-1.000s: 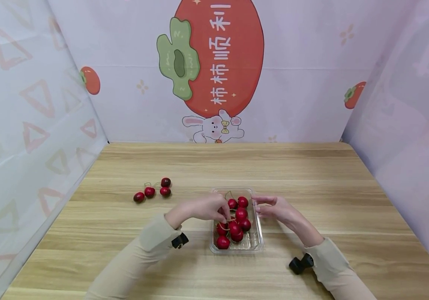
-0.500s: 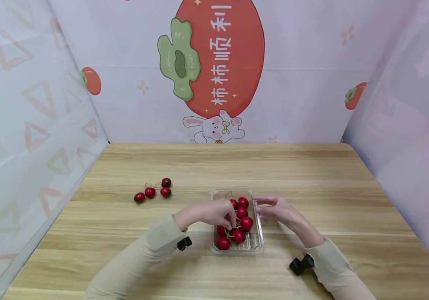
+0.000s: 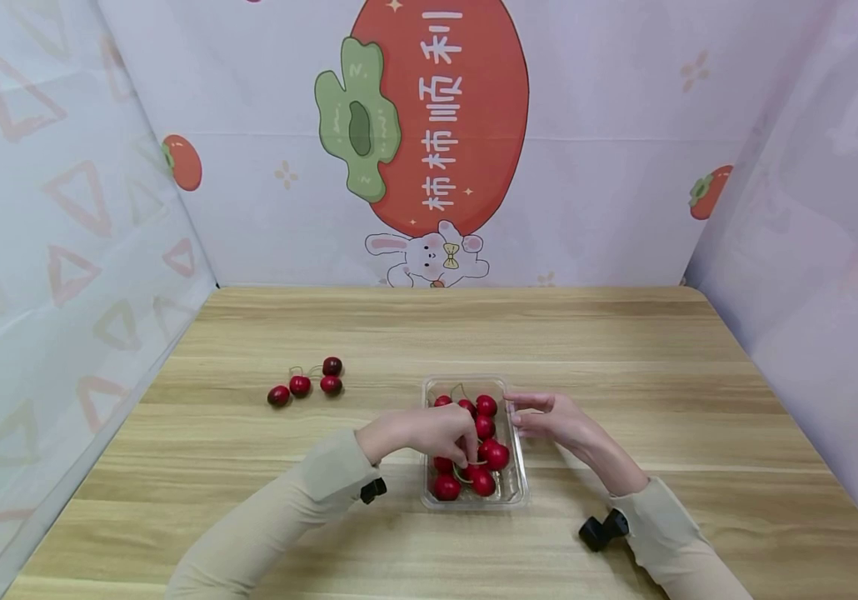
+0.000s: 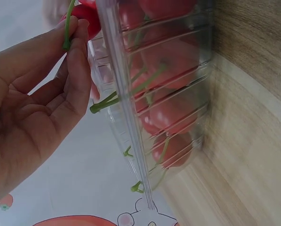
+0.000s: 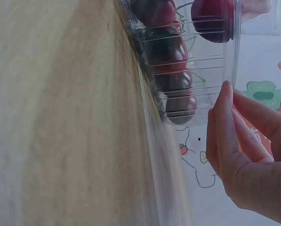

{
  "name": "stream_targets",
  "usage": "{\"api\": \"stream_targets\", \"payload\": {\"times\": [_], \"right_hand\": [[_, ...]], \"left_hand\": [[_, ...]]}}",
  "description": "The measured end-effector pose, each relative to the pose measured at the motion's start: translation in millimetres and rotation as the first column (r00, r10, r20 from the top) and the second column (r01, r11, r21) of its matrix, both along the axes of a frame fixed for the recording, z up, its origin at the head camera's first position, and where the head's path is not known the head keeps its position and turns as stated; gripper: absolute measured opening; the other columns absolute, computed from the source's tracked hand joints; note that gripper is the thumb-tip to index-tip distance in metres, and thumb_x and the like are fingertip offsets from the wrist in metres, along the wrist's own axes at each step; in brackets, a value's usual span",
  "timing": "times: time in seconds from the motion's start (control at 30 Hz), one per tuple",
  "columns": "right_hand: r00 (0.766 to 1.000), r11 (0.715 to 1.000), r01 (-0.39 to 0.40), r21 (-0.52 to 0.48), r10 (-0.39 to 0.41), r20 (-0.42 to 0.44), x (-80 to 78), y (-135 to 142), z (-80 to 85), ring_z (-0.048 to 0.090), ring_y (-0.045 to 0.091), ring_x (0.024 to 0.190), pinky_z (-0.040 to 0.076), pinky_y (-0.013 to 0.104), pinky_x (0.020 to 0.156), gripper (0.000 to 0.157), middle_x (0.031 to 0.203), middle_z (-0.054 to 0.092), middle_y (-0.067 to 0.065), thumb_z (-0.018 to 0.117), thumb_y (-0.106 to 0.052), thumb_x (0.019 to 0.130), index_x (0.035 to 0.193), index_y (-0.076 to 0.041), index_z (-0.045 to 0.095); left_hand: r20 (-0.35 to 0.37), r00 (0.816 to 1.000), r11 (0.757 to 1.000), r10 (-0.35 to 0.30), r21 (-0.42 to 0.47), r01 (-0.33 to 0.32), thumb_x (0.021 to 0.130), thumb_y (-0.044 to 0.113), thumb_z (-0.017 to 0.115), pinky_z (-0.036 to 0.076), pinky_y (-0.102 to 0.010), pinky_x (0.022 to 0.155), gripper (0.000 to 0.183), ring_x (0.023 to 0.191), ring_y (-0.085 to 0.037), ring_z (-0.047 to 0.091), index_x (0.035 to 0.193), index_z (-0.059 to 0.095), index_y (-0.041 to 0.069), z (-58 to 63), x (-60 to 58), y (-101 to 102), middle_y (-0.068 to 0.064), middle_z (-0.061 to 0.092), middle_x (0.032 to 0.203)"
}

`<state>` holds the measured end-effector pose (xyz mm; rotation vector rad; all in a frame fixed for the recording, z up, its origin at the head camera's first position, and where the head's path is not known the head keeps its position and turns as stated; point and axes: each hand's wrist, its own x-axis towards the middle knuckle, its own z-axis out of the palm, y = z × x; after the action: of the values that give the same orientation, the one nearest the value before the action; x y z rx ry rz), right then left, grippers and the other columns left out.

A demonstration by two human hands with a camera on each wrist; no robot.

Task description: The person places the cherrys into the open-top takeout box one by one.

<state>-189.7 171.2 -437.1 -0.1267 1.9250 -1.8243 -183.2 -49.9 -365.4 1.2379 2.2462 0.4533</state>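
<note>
A clear plastic container (image 3: pixel 521 483) of red cherries (image 3: pixel 485 406) stands on the wooden table. My left hand (image 3: pixel 432 435) reaches over its left side, fingers down among the fruit. In the left wrist view, thumb and fingers pinch the green stem (image 4: pixel 68 28) of a red cherry (image 4: pixel 94 24) near the rim. My right hand (image 3: pixel 558 418) is at the container's right side. Seen from the right wrist, its extended fingertips (image 5: pixel 226 89) touch the rim, and more cherries (image 5: pixel 166 52) show through the ribbed wall.
Several stemmed cherries (image 3: pixel 300 385) lie on the table (image 3: pixel 594 333) at the back left, outside the container. Printed cloth walls (image 3: pixel 594 167) stand behind and at both sides. A black wrist camera (image 3: pixel 603 528) sits by the right sleeve.
My left hand has shifted right and a little toward the front inside the container, moving cherries with it. A cherry at the back left now shows. The right hand stays at the rim.
</note>
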Motion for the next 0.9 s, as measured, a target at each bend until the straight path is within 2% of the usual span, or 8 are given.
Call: {"api": "stream_targets", "payload": {"times": [0.3, 0.63, 0.9], "right_hand": [[1.0, 1.0, 0.011, 0.014, -0.011, -0.001, 1.1, -0.6, 1.1, 0.06, 0.014, 0.085, 0.05, 0.03, 0.077, 0.052, 0.124, 0.046, 0.025, 0.064, -0.007, 0.078, 0.125, 0.005, 0.045], [1.0, 1.0, 0.008, 0.0, -0.008, 0.006, 0.8, -1.0, 1.0, 0.06, 0.014, 0.085, 0.05, 0.029, 0.076, 0.052, 0.126, 0.044, 0.026, 0.064, -0.006, 0.078, 0.125, 0.006, 0.044], [1.0, 1.0, 0.01, 0.001, -0.01, 0.004, 0.5, -0.5, -0.1, 0.06, 0.014, 0.085, 0.05, 0.029, 0.076, 0.052, 0.125, 0.045, 0.025, 0.064, -0.007, 0.078, 0.125, 0.006, 0.045]], "left_hand": [[-0.015, 0.999, 0.999, -0.033, -0.008, 0.033, 0.075, 0.004, 0.068, 0.042, -0.008, 0.063, 0.006, 0.07, 0.002, 0.054, 0.081, 0.071, 0.005, -6.2, -0.9, 2.3, 0.001, 0.067, 0.079], [-0.023, 1.0, 0.999, -0.017, -0.035, 0.016, 0.075, 0.005, 0.069, 0.041, -0.008, 0.062, 0.007, 0.069, 0.003, 0.054, 0.081, 0.071, 0.007, -12.1, -1.4, 3.7, 0.004, 0.067, 0.078], [-0.037, 0.999, 0.999, -0.036, -0.033, 0.035, 0.074, 0.006, 0.069, 0.041, -0.006, 0.062, 0.007, 0.07, 0.004, 0.054, 0.081, 0.071, 0.007, -15.3, -2.3, 5.3, 0.003, 0.067, 0.079]]}}
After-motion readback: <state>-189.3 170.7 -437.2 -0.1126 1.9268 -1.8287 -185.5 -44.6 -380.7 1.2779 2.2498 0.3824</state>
